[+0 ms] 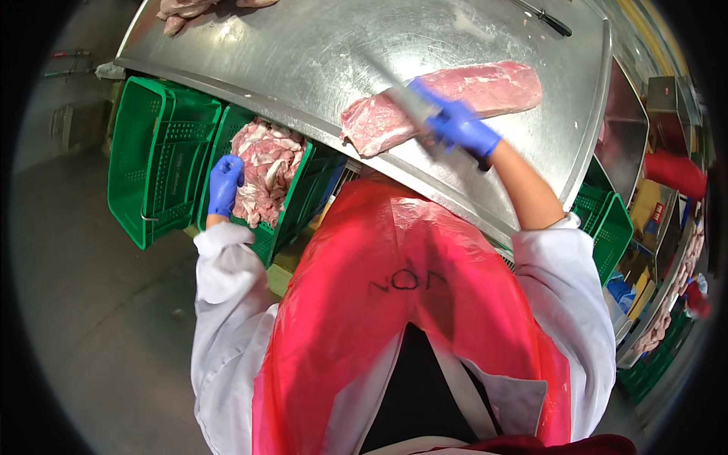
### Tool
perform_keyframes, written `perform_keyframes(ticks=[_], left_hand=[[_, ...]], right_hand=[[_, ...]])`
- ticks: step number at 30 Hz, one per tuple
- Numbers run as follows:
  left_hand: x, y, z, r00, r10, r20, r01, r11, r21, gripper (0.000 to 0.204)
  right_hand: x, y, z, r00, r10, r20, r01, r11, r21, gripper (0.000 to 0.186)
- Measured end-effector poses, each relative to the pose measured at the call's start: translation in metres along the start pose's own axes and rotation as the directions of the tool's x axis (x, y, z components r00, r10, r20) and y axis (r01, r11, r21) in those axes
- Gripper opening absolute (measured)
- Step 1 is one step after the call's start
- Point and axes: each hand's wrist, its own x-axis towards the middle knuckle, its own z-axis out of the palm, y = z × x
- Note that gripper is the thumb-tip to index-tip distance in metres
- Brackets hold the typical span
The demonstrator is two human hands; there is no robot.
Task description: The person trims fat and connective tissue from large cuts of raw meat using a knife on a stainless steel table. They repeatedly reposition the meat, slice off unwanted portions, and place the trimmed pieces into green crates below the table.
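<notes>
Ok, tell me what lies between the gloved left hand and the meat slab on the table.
In the head view, between the left hand and the slab lie a green crate of meat scraps and the table edge.

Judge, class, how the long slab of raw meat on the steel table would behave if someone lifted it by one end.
The meat slab is long, thick and boneless-looking, so it would probably sag and bend, not stay stiff. Its wet sheen suggests it may slip in gloved hands. Lying flat on the steel table, it looks unlikely to roll.

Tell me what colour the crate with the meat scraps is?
Green. The crate shows in the head view, below the steel table, with the left hand at its edge.
</notes>
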Motion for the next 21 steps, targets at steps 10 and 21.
perform_keyframes(ticks=[10,21], left_hand=[[-0.050,0.109,0.275,0.646,0.658,0.386,-0.711,0.336,0.617,0.081],[0.096,0.118,0.329,0.578,0.659,0.482,-0.741,0.176,0.648,0.080]], right_hand=[[0.075,0.114,-0.121,0.902,-0.121,-0.414,-0.054,0.921,-0.386,0.083],[-0.056,0.129,-0.034,0.778,0.113,-0.618,-0.221,0.970,-0.102,0.085]])
